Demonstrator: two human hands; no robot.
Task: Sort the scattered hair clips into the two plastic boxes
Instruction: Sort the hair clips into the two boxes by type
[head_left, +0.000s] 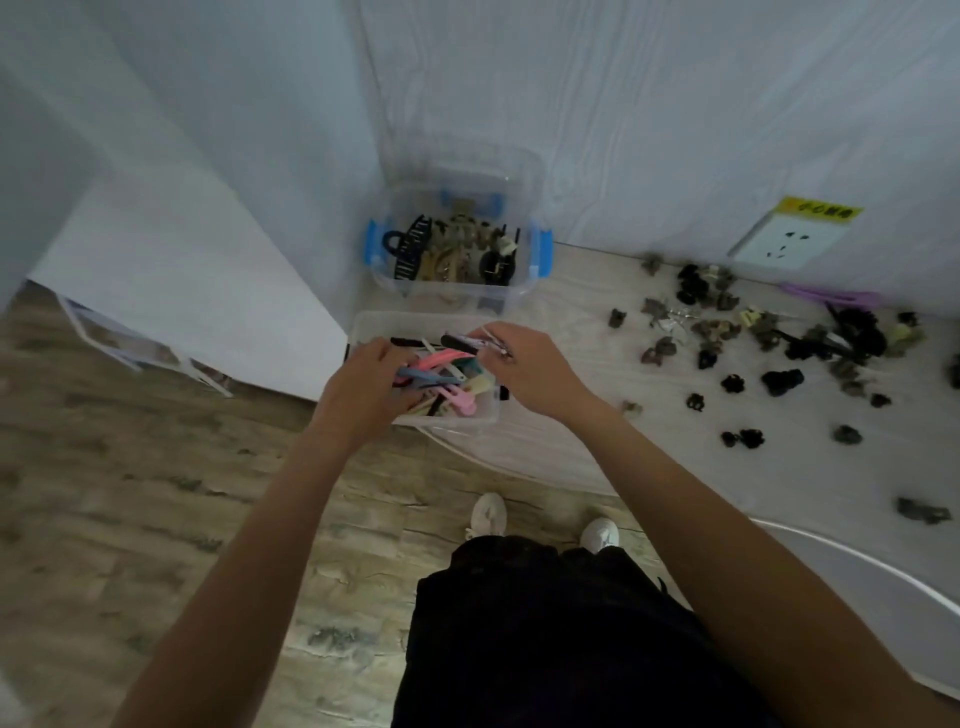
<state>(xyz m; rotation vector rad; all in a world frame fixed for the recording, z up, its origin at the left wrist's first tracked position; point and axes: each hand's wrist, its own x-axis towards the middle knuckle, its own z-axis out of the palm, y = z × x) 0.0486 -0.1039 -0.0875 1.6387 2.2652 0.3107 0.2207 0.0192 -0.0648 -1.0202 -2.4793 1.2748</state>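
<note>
- Your right hand (530, 370) pinched a silvery clip (493, 343) over the near box's (363, 325) far right corner.
- Your left hand (363, 387) curled around coloured clips (436, 376) inside that box.
- Dark clips (769, 338) lay scattered well right of it; the blue-latched box (535, 249) stood just behind.

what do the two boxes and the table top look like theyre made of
Far box: clear glossy plastic, since the wall and clips show through it; its blue latches look like opaque plastic. Near box: cloudier translucent plastic, the coloured clips showing dimly through its wall. Table top: pale wood grain with a matte look, possibly laminate rather than solid wood.
</note>
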